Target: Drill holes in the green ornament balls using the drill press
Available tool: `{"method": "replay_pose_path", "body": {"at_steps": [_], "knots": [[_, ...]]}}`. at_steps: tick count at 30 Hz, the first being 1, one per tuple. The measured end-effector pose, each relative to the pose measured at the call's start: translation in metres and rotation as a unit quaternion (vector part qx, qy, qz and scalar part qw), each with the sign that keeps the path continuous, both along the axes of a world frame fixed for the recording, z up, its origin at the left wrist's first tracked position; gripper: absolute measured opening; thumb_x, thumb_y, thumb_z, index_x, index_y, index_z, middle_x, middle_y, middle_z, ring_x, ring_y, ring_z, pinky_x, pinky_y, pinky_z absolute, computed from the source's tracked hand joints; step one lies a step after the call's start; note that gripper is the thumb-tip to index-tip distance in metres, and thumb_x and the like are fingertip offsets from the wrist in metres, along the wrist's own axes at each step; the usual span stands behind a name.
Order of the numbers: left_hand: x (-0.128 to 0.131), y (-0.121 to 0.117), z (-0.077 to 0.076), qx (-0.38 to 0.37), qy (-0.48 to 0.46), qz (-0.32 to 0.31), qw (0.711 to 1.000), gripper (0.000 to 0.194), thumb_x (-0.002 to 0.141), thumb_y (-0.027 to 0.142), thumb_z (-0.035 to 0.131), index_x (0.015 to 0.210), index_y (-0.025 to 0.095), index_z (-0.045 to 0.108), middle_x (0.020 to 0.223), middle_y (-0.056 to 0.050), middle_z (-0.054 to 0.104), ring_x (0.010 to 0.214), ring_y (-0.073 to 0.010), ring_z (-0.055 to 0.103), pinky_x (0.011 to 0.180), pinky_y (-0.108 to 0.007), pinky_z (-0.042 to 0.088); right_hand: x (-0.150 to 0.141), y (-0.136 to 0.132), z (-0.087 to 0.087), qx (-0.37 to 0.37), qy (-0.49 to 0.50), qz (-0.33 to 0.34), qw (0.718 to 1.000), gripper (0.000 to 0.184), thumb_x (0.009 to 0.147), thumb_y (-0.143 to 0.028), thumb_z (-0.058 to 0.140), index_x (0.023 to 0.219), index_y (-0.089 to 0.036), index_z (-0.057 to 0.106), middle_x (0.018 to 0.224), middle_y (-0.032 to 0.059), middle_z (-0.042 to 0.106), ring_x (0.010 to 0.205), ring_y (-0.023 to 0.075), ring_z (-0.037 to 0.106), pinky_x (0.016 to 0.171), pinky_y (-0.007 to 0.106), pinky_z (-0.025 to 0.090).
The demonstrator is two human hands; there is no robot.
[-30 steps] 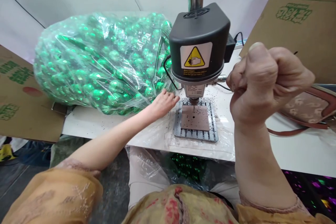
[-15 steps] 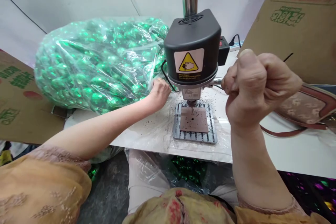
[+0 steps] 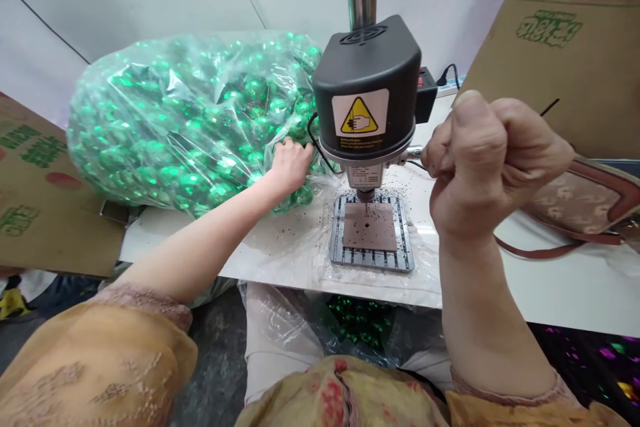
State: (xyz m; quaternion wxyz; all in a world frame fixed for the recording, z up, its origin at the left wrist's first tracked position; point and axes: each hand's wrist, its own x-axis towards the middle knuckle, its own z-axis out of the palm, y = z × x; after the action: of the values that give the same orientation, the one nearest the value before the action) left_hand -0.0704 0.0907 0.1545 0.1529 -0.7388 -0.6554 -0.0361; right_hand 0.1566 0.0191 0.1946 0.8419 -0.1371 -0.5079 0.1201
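Observation:
My left hand is at the mouth of a clear plastic bag packed with shiny green balls. Its fingers are slightly apart over the balls, with the tips hidden among them. My right hand makes a fist around the feed handle of a small bench drill press; the grip itself is hidden inside the fist. Under the chuck, a brownish square plate with a dark hole lies on the slotted metal base. Dark shavings are scattered around it.
Cardboard boxes stand at the left and the right. A patterned bag with brown trim rests on the white table, its strap curving leftward. More green balls sit in plastic below the table edge.
My left hand has moved left and slightly up, into the bag's opening, and more green balls show beside it. My right hand and the drill press look almost unchanged.

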Motion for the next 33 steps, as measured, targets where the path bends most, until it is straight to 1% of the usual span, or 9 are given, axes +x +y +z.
{"method": "replay_pose_path", "body": {"at_steps": [3,7,11,16,18,21,24,28,33], "knots": [[0.001,0.002,0.003,-0.035,0.015,0.055,0.998,0.051,0.080,0.014,0.068,0.131,0.014,0.058,0.123,-0.019,0.062,0.121,-0.0370,0.054,0.095,-0.051,0.049,0.001,0.000,-0.001,-0.005,0.001,0.001,1.000,0.051,0.089,-0.021,0.062,0.053,-0.018,0.027,0.046,-0.0062,0.025,0.040,0.0037,0.034,0.042,0.028,0.018],[0.002,0.009,0.002,-0.034,0.004,0.065,0.997,0.058,0.080,0.020,0.071,0.135,0.015,0.054,0.128,-0.019,0.061,0.122,-0.0375,0.056,0.095,-0.049,0.051,0.002,0.000,-0.001,-0.006,0.002,0.004,1.000,0.051,0.089,-0.024,0.063,0.053,-0.019,0.028,0.045,-0.0066,0.027,0.039,0.0039,0.033,0.041,0.028,0.018],[-0.005,0.008,-0.003,-0.015,-0.042,0.032,0.999,0.061,0.081,0.028,0.072,0.137,0.015,0.051,0.133,-0.019,0.060,0.127,-0.0379,0.055,0.101,-0.046,0.048,0.003,-0.003,0.000,-0.025,-0.015,0.016,0.999,0.050,0.090,-0.026,0.063,0.053,-0.020,0.030,0.045,-0.0066,0.029,0.039,0.0056,0.035,0.041,0.030,0.019],[-0.020,-0.004,-0.008,-0.032,-0.067,-0.055,0.996,0.049,0.090,0.033,0.064,0.136,0.018,0.054,0.135,-0.013,0.062,0.126,-0.0316,0.059,0.103,-0.040,0.047,0.001,-0.006,0.000,-0.033,0.006,-0.003,0.999,0.052,0.089,-0.027,0.064,0.052,-0.020,0.029,0.045,-0.0065,0.026,0.038,0.0063,0.033,0.041,0.031,0.017],[-0.020,-0.007,-0.009,-0.054,-0.043,-0.059,0.996,0.049,0.092,0.037,0.063,0.137,0.018,0.054,0.138,-0.015,0.061,0.128,-0.0333,0.058,0.105,-0.042,0.045,0.000,-0.007,0.000,-0.035,0.008,0.002,0.999,0.052,0.090,-0.028,0.063,0.052,-0.020,0.028,0.045,-0.0064,0.027,0.039,0.0058,0.033,0.042,0.030,0.017],[-0.012,-0.008,-0.008,-0.089,-0.006,-0.026,0.996,0.053,0.093,0.042,0.060,0.140,0.018,0.052,0.139,-0.019,0.061,0.130,-0.0376,0.055,0.108,-0.050,0.040,-0.001,-0.007,-0.001,-0.039,0.012,0.010,0.999,0.052,0.090,-0.030,0.063,0.052,-0.019,0.029,0.045,-0.0064,0.027,0.039,0.0054,0.034,0.043,0.030,0.017],[0.000,-0.007,-0.007,-0.122,0.013,-0.007,0.992,0.051,0.097,0.041,0.051,0.143,0.019,0.050,0.140,-0.019,0.060,0.131,-0.0377,0.053,0.108,-0.053,0.038,0.000,-0.008,-0.001,-0.039,0.011,0.009,0.999,0.052,0.089,-0.031,0.066,0.052,-0.019,0.029,0.045,-0.0065,0.027,0.040,0.0057,0.035,0.043,0.030,0.017],[0.011,-0.010,-0.014,-0.133,0.027,0.001,0.991,0.044,0.101,0.041,0.041,0.136,0.020,0.056,0.140,-0.019,0.058,0.130,-0.0385,0.053,0.104,-0.055,0.040,0.001,-0.007,-0.002,-0.033,-0.002,0.018,0.999,0.052,0.089,-0.031,0.065,0.052,-0.019,0.030,0.045,-0.0065,0.027,0.039,0.0066,0.034,0.043,0.031,0.017],[0.009,-0.016,-0.027,-0.089,0.046,-0.017,0.995,0.048,0.088,0.037,0.069,0.127,0.012,0.058,0.132,-0.023,0.059,0.125,-0.0404,0.055,0.104,-0.051,0.040,0.003,-0.006,-0.003,-0.029,-0.009,0.022,0.999,0.051,0.091,-0.029,0.062,0.053,-0.018,0.030,0.044,-0.0071,0.029,0.039,0.0043,0.032,0.043,0.029,0.017]]}}
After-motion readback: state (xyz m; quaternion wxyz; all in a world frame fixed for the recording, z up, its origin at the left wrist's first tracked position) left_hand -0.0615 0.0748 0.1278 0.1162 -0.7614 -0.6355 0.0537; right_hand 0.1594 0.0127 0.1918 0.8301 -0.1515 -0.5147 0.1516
